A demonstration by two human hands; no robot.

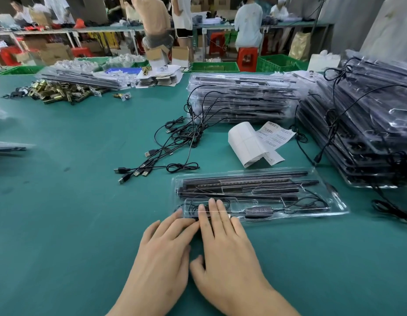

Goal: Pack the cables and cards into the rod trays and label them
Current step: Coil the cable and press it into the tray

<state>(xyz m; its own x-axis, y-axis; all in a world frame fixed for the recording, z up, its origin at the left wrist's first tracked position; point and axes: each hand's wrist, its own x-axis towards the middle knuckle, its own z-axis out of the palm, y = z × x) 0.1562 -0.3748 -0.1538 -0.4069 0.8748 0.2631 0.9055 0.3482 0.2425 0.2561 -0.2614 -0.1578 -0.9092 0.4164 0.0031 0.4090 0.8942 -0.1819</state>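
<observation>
Tray [334,201], one, touched by left hand [162,245], right hand [223,238], one label roll [245,142]

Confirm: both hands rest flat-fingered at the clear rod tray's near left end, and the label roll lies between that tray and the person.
One point is wrong. The left hand and right hand do rest flat-fingered at the near left end of the clear rod tray, but the head view shows the label roll beyond that tray, away from the person.
</observation>
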